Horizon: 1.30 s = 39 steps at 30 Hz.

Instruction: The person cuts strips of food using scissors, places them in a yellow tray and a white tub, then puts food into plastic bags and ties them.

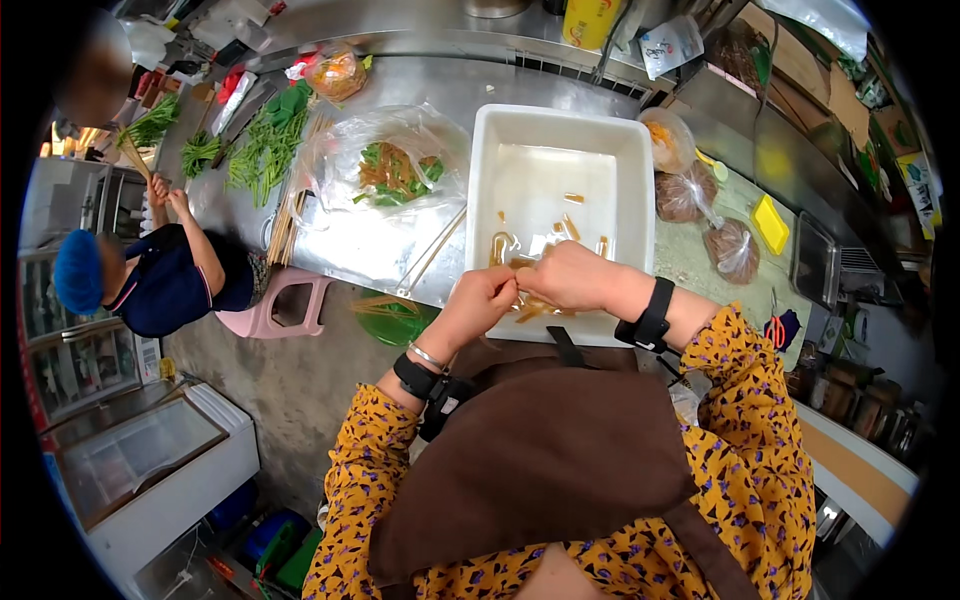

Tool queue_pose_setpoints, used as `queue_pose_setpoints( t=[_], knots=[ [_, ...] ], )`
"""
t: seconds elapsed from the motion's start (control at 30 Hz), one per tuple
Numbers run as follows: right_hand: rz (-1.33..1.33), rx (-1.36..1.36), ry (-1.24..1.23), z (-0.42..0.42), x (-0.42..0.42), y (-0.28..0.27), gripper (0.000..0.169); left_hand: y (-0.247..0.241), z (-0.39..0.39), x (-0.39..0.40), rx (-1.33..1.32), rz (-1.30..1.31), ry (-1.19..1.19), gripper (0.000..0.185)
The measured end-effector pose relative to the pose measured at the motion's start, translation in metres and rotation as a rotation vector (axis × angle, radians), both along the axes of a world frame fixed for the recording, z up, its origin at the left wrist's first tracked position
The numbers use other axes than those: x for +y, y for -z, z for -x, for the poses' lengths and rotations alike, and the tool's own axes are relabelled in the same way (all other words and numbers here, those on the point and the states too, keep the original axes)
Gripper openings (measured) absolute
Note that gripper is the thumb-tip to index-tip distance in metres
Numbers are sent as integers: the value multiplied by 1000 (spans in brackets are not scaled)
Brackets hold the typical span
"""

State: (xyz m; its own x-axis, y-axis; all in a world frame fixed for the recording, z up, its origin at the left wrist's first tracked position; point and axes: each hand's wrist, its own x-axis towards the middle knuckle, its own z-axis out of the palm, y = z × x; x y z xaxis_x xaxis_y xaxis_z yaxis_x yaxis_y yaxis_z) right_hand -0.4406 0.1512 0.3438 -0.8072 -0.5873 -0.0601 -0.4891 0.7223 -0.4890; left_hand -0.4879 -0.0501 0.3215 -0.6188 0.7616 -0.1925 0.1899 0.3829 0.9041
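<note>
My left hand (480, 300) and my right hand (574, 277) meet at the fingertips over the near left part of a white plastic tub (645, 176). The fingers of both are bent and pinched together; whatever may be between them is hidden. Below the hands, wet brown translucent strips (531, 309) lie in the tub, with more strips (571, 225) scattered in shallow liquid. Left of the tub, a clear plastic bag (322, 184) lies spread around brown strips with green leaves (397, 174). Two thin skewers (436, 251) rest on the steel table beside the tub.
A bundle of skewers (283, 236) and leafy greens (266, 154) lie farther left. There a co-worker (169, 274) holds long stalks near a pink stool (281, 304). At right are tied bags (731, 251), a lidded plastic container (665, 140), a yellow tray (770, 225) and scissors (775, 330).
</note>
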Motion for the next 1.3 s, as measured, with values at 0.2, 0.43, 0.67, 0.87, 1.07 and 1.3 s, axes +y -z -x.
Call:
queue_pose_setpoints(
  t=[0.2,0.43,0.67,0.87,1.07,1.3],
  knots=[
    [57,46,-23,-2,-5,7,12,-3,-1,-9,-645,37,-132,24],
    [201,-165,336,-14,-3,28,23,12,17,-28,-1068,-500,-567,19],
    [123,-349,583,-23,25,61,43,36,47,-56,-1294,-931,-693,25],
    [-269,-501,570,-51,63,116,48,38,65,-74,-1341,-1237,-545,28],
    [-293,-663,701,-70,46,121,51,70,31,-89,-310,90,-447,34],
    [-69,-758,416,-47,14,155,57,116,-21,-73,-280,182,-189,53]
  ],
)
